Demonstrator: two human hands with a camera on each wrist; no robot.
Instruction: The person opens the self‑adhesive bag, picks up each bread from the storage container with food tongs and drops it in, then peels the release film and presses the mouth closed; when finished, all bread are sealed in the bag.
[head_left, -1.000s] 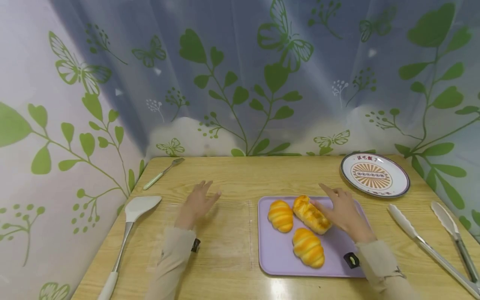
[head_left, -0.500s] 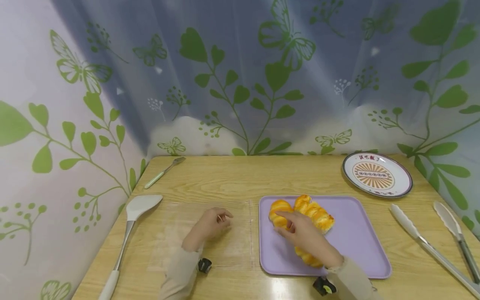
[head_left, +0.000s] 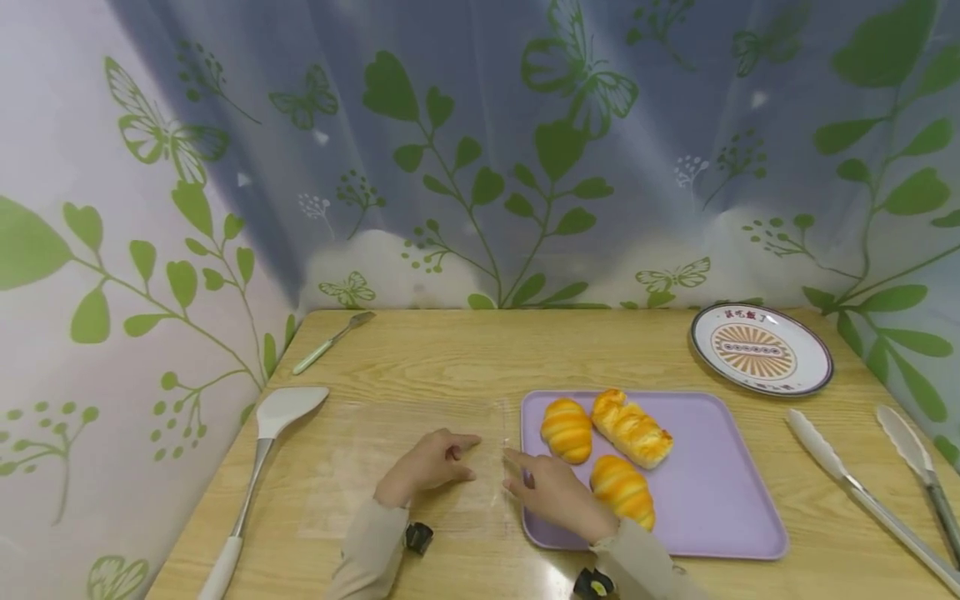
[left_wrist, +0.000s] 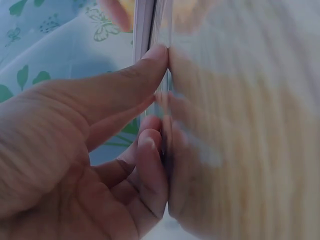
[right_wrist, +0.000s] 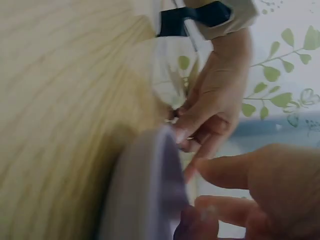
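A flat piece of clear plastic [head_left: 360,492], like a bag, lies on the table left of a purple tray [head_left: 720,500]. My left hand [head_left: 426,468] rests on the plastic, with the thumb and fingertips at its surface in the left wrist view. Over the left rim of the tray reaches my right hand [head_left: 555,492], fingertips at the right edge of the plastic and nothing seen between them. On the tray lie two striped rolls, one upper left [head_left: 567,430] and another lower roll [head_left: 622,490] partly behind the right hand. A longer golden bread [head_left: 632,428] lies beside them.
A white spatula [head_left: 258,467] with a long handle lies at the left. Farther back is a small green-handled utensil [head_left: 333,343]. A patterned plate [head_left: 761,348] stands at the back right, with metal tongs [head_left: 847,479] in front of it. A printed curtain [head_left: 480,167] hangs behind.
My right hand has come left across the tray, from beside the long bread to the edge of the plastic. My left hand has lowered and moved right onto the plastic. The breads stay put.
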